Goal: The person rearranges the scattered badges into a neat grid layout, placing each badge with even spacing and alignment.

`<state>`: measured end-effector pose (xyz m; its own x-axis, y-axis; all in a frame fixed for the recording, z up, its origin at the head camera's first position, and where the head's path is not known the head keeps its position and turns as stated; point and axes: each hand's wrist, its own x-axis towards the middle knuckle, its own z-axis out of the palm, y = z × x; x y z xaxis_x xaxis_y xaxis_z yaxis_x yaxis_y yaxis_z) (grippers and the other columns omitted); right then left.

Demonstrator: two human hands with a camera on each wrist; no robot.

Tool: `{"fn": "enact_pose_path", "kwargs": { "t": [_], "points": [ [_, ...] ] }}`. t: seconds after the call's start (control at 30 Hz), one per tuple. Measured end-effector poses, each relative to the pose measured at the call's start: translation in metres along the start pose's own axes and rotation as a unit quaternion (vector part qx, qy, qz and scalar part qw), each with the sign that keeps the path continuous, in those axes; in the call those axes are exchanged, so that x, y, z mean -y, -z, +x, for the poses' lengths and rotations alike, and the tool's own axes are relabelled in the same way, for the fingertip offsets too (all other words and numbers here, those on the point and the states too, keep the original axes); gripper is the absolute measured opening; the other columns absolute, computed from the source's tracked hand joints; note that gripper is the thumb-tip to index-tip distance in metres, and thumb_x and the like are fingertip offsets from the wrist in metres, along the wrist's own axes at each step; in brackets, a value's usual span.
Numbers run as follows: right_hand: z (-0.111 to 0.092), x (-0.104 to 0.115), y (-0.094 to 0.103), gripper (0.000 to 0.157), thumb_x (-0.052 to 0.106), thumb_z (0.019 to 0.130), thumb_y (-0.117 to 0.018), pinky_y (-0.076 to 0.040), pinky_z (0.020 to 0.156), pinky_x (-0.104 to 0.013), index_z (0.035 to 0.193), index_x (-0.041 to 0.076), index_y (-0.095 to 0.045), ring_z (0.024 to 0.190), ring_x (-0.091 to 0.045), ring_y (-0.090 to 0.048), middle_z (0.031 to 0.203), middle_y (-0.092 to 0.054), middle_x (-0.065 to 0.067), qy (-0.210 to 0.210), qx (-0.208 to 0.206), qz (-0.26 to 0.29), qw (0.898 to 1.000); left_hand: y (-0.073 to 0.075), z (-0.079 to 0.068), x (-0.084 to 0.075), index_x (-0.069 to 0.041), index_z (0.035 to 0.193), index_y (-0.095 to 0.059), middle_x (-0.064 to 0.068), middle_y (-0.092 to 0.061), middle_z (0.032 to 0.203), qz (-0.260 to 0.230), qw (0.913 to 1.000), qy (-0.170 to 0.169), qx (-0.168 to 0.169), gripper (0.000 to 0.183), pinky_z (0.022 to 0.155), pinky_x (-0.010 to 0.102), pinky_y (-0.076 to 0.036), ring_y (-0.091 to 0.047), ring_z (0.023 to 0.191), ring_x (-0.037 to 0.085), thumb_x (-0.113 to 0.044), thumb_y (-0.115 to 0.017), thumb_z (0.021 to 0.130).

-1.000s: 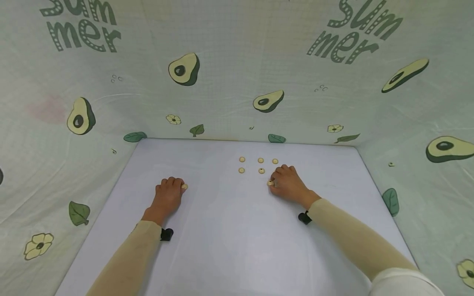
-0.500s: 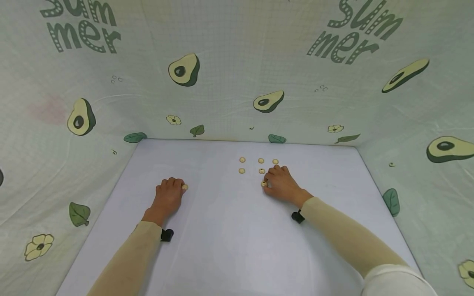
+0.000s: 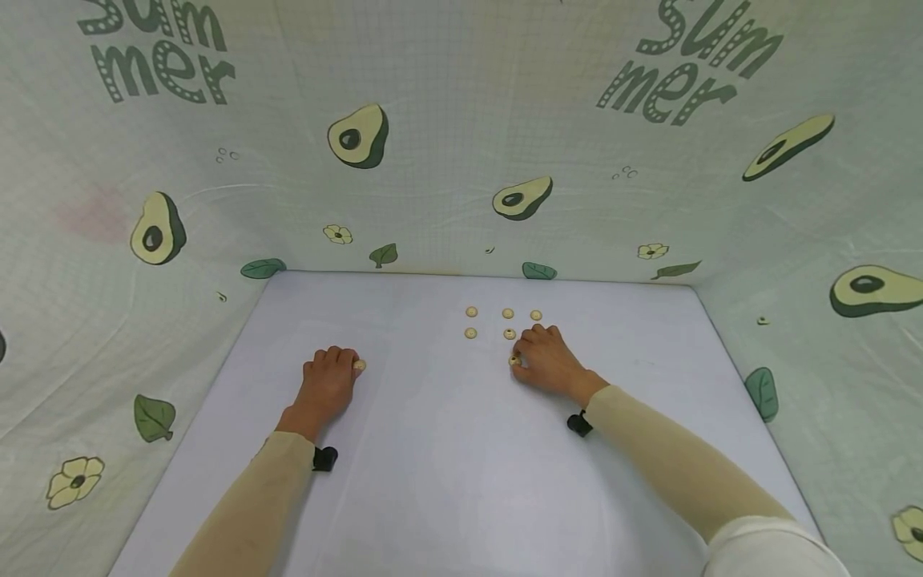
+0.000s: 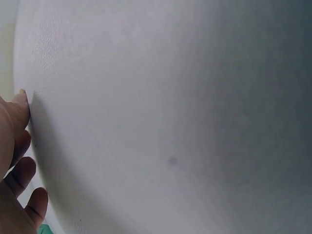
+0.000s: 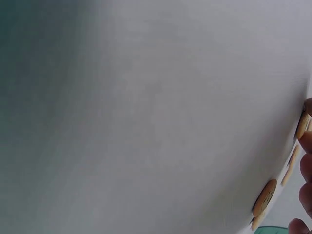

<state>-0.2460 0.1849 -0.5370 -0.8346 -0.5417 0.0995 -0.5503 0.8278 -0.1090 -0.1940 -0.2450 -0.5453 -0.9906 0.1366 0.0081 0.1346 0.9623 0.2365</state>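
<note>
My left hand (image 3: 330,386) is low over the left part of the white table (image 3: 425,449). Its thumb and fingers pinch a small, round, pale wooden button (image 3: 360,365). In the left wrist view only the fingers (image 4: 22,170) and a sliver of the button (image 4: 22,91) show at the left edge. My right hand (image 3: 546,358) pinches another wooden button (image 3: 515,361) close over the table, just in front of a loose button (image 3: 509,334). From the right wrist, the fingertips (image 5: 306,141) are at the right edge, gripping the held button (image 5: 302,126).
Several more wooden buttons lie in two rows beyond the right hand, including a back left one (image 3: 472,312) and a back right one (image 3: 536,315). A cloth (image 3: 447,144) printed with avocados surrounds the table at the back and sides. Each wrist carries a small black camera (image 3: 579,424).
My right hand has shifted left with its button, now in front of the middle column of buttons, and barely moves over the last half second. The left hand stays put.
</note>
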Motion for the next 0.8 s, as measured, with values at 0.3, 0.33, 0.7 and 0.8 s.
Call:
{"fn": "enact_pose_path", "kwargs": {
  "t": [0.3, 0.33, 0.7, 0.8],
  "points": [
    [-0.0012, 0.0038, 0.0005, 0.023, 0.032, 0.096, -0.074, -0.040, 0.091, -0.047, 0.104, 0.010, -0.078, 0.095, -0.024, -0.052, 0.105, -0.069, -0.004, 0.005, -0.015, -0.009, 1.000, 0.0022, -0.0012, -0.0005, -0.001, 0.122, -0.059, 0.019, -0.060, 0.117, 0.004, 1.0000, -0.006, -0.003, 0.022, 0.090, 0.059, -0.043, -0.051, 0.110, 0.039, -0.020, -0.058, 0.110],
    [-0.0014, 0.0040, 0.0008, 0.023, 0.031, 0.096, -0.074, -0.040, 0.091, -0.047, 0.104, 0.010, -0.078, 0.095, -0.024, -0.052, 0.104, -0.069, -0.004, 0.005, -0.015, -0.010, 1.000, 0.0020, -0.0013, -0.0004, -0.001, 0.122, -0.060, 0.019, -0.060, 0.117, 0.005, 0.9999, -0.008, -0.004, 0.022, 0.090, 0.059, -0.044, -0.051, 0.110, 0.039, -0.020, -0.058, 0.110],
    [-0.0004, 0.0032, -0.0015, 0.023, 0.033, 0.098, -0.072, -0.040, 0.091, -0.046, 0.104, 0.012, -0.078, 0.095, -0.023, -0.051, 0.104, -0.069, -0.003, 0.002, -0.008, -0.022, 1.000, 0.0010, 0.0006, 0.0020, 0.001, 0.119, -0.062, 0.021, -0.062, 0.114, 0.038, 0.9975, -0.048, -0.035, 0.022, 0.086, 0.058, -0.047, -0.053, 0.106, 0.041, -0.017, -0.065, 0.106],
    [-0.0005, 0.0032, -0.0016, 0.023, 0.034, 0.098, -0.072, -0.040, 0.091, -0.047, 0.104, 0.012, -0.078, 0.095, -0.023, -0.051, 0.104, -0.069, -0.003, 0.001, -0.008, -0.024, 1.000, 0.0006, 0.0019, 0.0035, 0.001, 0.120, -0.062, 0.021, -0.061, 0.114, 0.051, 0.9966, -0.057, -0.029, 0.023, 0.087, 0.059, -0.046, -0.052, 0.107, 0.040, -0.019, -0.063, 0.107]
  ]
}}
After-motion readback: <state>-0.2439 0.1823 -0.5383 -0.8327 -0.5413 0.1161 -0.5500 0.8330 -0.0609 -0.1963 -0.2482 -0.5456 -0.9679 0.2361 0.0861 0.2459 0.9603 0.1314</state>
